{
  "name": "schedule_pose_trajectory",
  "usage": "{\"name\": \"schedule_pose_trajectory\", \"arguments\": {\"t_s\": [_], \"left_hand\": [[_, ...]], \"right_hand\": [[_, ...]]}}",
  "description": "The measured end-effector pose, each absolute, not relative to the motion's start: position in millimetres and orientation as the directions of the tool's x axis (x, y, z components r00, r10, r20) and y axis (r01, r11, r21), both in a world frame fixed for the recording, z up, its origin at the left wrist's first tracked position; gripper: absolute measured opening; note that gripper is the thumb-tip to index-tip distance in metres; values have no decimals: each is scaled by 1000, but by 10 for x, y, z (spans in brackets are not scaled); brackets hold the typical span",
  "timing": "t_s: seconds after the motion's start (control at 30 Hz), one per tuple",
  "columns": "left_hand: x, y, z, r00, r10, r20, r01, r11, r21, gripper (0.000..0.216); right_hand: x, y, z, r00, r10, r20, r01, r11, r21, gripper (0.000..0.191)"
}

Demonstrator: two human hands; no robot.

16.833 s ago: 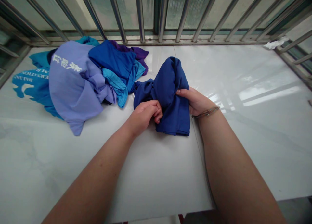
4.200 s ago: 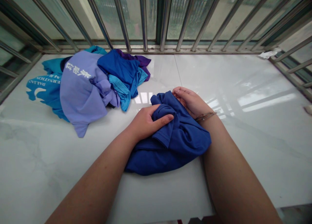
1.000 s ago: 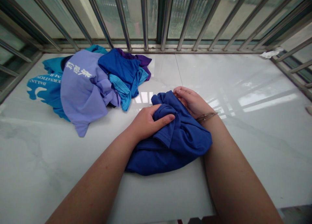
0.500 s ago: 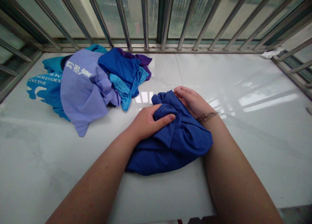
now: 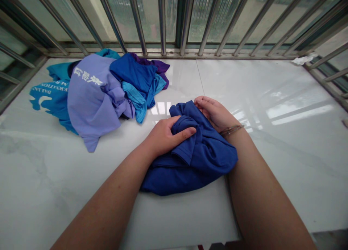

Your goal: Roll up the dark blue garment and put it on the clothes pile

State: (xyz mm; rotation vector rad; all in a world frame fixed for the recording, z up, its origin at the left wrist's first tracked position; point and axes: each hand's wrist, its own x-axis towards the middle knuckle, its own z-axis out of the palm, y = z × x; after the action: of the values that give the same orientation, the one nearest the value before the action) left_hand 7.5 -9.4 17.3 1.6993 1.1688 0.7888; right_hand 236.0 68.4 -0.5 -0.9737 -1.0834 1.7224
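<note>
A dark blue garment, bunched and partly folded over itself, lies in front of me on the white surface. A hemmed edge shows near its middle, but its full shape is hidden in the folds. My left hand grips it from the left, the thumb laid over the top of a fold and the other fingers out of sight beneath the cloth. At the garment's far right side is my right hand, its fingers curled in against the cloth edge. A thin bracelet circles my right wrist.
To the left lies a heap of clothes: a lavender shirt with white characters, a turquoise printed shirt, a blue garment and a purple one. Metal bars before windows edge the glossy white surface. Crumpled white paper sits far right.
</note>
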Motion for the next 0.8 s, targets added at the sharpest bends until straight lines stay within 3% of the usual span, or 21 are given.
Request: {"name": "schedule_pose_trajectory", "arguments": {"t_s": [0.8], "left_hand": [[73,-92,161,354,935,15,373,-156,915,48]], "right_hand": [[2363,682,-12,-335,925,-180,-283,-281,-917,38]]}}
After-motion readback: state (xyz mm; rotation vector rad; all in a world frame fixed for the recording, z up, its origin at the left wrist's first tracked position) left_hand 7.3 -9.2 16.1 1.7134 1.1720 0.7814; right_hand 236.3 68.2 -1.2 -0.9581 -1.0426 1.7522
